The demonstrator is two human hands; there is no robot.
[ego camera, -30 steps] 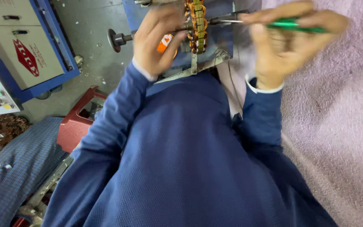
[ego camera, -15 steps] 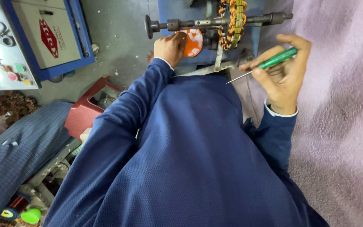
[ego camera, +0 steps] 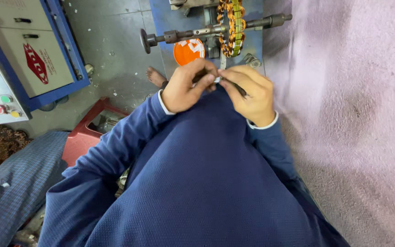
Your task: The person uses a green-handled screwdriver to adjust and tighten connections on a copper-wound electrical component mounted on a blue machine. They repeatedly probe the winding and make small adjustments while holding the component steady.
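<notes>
Head view, right hand (ego camera: 251, 93) gripping thin dark tool (ego camera: 234, 85)

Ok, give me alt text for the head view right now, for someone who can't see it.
Both hands meet just below a copper-wound ring mounted on a horizontal metal shaft: the left hand and right hand pinch a thin dark tool between them. The sleeves are dark blue; a grey-and-blue cabinet stands to the left.

Red diamond label (ego camera: 36, 63) on grey cabinet door (ego camera: 21, 48) — far left.
</notes>
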